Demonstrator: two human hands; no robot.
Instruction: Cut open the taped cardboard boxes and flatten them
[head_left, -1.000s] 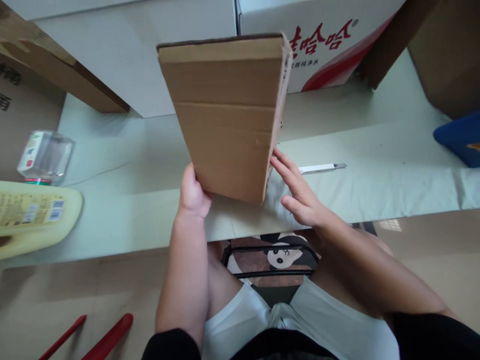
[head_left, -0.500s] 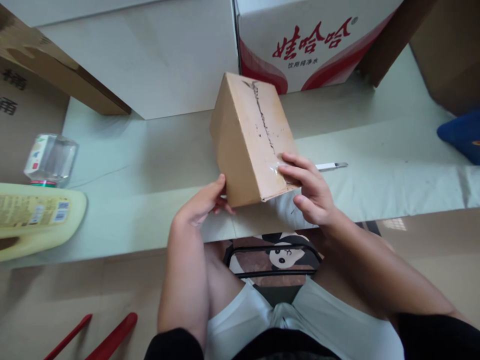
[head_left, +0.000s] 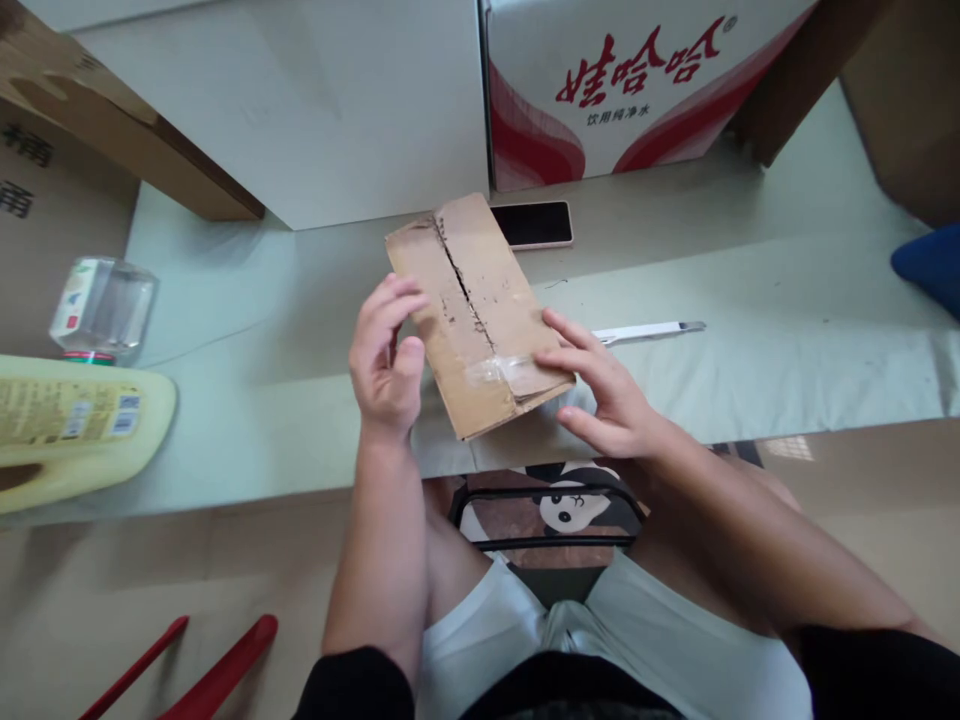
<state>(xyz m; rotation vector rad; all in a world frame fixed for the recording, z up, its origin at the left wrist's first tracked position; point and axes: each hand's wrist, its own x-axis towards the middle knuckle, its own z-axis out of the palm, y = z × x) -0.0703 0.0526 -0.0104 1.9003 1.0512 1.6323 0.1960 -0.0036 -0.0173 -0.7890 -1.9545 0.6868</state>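
A cardboard box (head_left: 480, 300) sits at an angle on the cloth-covered table, its seam side facing up. Along the seam runs a torn dark slit, and clear tape crosses it at the near end. Beside the box's left edge is my left hand (head_left: 388, 360), fingers apart and slightly curled, the fingertips at the edge. My right hand (head_left: 604, 385) has its spread fingertips resting on the near right corner of the box. A white utility knife (head_left: 649, 331) lies just past the right fingers, its left end hidden behind them.
A phone (head_left: 534, 224) lies behind the box, before a large white box (head_left: 300, 110) and a red-and-white carton (head_left: 637, 90). At left are a clear bottle (head_left: 109, 305) and a yellow jug (head_left: 82, 430). Something blue (head_left: 930, 262) stands right. The table's front edge is near.
The box has tipped over to the left and lies lower, its seam side now upward, exposing the phone. My left hand has moved up from its lower left corner; my right hand stays near the corner.
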